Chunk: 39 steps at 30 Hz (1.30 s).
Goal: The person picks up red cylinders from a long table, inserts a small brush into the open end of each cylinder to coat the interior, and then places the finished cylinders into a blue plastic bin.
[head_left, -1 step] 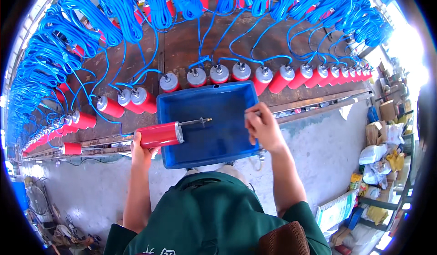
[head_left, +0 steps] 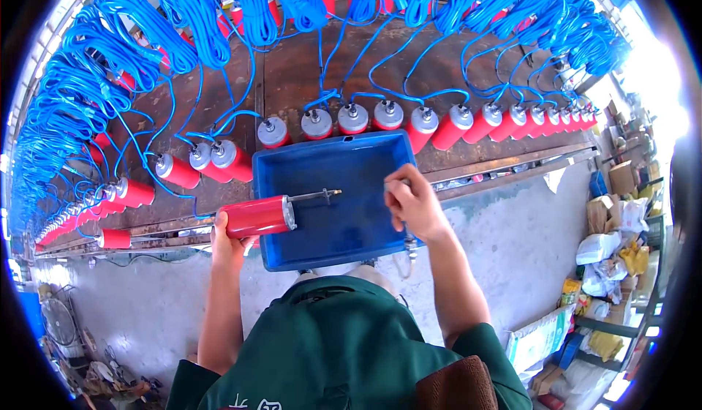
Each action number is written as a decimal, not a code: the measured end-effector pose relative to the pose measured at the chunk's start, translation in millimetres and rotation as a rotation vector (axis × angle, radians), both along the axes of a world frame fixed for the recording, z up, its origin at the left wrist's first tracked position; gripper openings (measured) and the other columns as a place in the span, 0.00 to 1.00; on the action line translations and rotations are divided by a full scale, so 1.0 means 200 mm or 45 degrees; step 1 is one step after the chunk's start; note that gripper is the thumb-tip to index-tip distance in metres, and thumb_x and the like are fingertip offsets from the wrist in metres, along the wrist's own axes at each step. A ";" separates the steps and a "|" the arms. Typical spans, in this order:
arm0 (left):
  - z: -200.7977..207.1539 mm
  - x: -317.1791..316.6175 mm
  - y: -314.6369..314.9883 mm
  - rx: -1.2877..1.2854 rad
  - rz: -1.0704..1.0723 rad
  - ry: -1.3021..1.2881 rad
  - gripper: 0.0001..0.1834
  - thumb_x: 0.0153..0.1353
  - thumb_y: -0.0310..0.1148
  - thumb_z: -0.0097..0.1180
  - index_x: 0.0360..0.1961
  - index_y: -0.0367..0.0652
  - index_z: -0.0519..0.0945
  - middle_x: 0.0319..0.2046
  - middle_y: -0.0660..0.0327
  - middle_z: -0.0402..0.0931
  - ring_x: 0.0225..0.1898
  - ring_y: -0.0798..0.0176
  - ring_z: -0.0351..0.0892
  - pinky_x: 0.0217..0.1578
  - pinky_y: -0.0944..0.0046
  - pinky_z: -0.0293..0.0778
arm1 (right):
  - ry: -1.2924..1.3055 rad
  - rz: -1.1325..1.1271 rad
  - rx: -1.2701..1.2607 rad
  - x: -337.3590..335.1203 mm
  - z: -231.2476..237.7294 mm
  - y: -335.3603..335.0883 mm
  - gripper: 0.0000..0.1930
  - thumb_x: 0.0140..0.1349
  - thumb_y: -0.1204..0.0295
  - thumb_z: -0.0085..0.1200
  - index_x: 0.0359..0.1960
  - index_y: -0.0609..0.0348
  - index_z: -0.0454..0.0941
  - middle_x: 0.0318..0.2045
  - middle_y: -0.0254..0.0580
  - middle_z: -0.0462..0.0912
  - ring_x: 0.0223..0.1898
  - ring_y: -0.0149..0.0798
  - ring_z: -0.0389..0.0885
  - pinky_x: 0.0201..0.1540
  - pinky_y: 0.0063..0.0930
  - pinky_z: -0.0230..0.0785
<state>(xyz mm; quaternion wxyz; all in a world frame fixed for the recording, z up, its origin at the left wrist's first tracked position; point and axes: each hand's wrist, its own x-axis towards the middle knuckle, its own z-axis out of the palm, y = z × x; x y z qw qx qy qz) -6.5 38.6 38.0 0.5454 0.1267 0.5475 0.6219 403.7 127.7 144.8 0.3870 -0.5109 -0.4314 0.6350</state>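
Observation:
My left hand (head_left: 229, 243) is closed around the rear end of a red cylinder (head_left: 257, 217) with a grey metal end cap. From that cap a thin metal rod (head_left: 313, 194) with a small crosspiece and a brass-coloured tip points right, over the blue plastic tub (head_left: 338, 258). Over the tub's right side, my right hand (head_left: 417, 204) is curled around something greyish, mostly hidden by the fingers. Just below that hand hangs a metal hose fitting (head_left: 411, 246) with a pale, thin hose. A gap separates the rod's tip from my right hand.
Red cylinders (head_left: 352, 120) with grey caps and blue cables line the brown workbench (head_left: 292, 66). Coiled blue cable bundles (head_left: 252, 8) lie along its far side. Boxes and bags (head_left: 601, 249) are piled at the right; a fan (head_left: 58, 318) stands at the lower left.
My right hand has moved slightly left, closer to the rod's tip, and the hose fitting has shifted with it. My left hand and the red cylinder stay nearly still.

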 end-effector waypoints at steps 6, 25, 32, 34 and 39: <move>0.06 0.04 0.00 0.046 -0.061 0.020 0.33 0.76 0.58 0.56 0.64 0.38 0.75 0.54 0.47 0.85 0.52 0.47 0.91 0.42 0.51 0.94 | 0.269 0.124 -0.421 -0.28 -0.19 0.15 0.10 0.75 0.72 0.44 0.48 0.63 0.77 0.32 0.42 0.76 0.18 0.26 0.60 0.19 0.25 0.57; 0.08 0.03 0.00 -0.023 -0.060 0.046 0.33 0.76 0.56 0.57 0.64 0.35 0.76 0.54 0.46 0.86 0.51 0.48 0.92 0.39 0.54 0.94 | 0.321 0.029 -0.416 -0.44 -0.25 0.13 0.12 0.75 0.71 0.40 0.43 0.61 0.77 0.26 0.38 0.72 0.18 0.25 0.57 0.18 0.22 0.51; 0.10 0.05 -0.01 -0.021 -0.042 0.061 0.33 0.75 0.56 0.58 0.65 0.36 0.75 0.55 0.46 0.85 0.52 0.48 0.91 0.41 0.54 0.94 | 0.319 0.036 -0.444 -0.44 -0.24 0.14 0.11 0.76 0.71 0.40 0.42 0.60 0.76 0.23 0.34 0.69 0.18 0.25 0.56 0.17 0.23 0.50; 0.10 0.05 -0.01 -0.005 -0.048 0.069 0.34 0.75 0.56 0.58 0.65 0.36 0.75 0.55 0.45 0.85 0.52 0.48 0.91 0.41 0.54 0.94 | 0.325 0.036 -0.445 -0.45 -0.25 0.14 0.11 0.76 0.71 0.40 0.42 0.60 0.76 0.23 0.34 0.68 0.18 0.25 0.56 0.17 0.23 0.50; 0.13 0.08 -0.01 0.008 -0.037 0.101 0.34 0.74 0.56 0.59 0.64 0.35 0.75 0.54 0.45 0.85 0.52 0.48 0.91 0.41 0.53 0.94 | 0.363 0.035 -0.458 -0.42 -0.27 0.15 0.09 0.74 0.72 0.41 0.44 0.59 0.75 0.25 0.35 0.69 0.18 0.25 0.58 0.18 0.22 0.50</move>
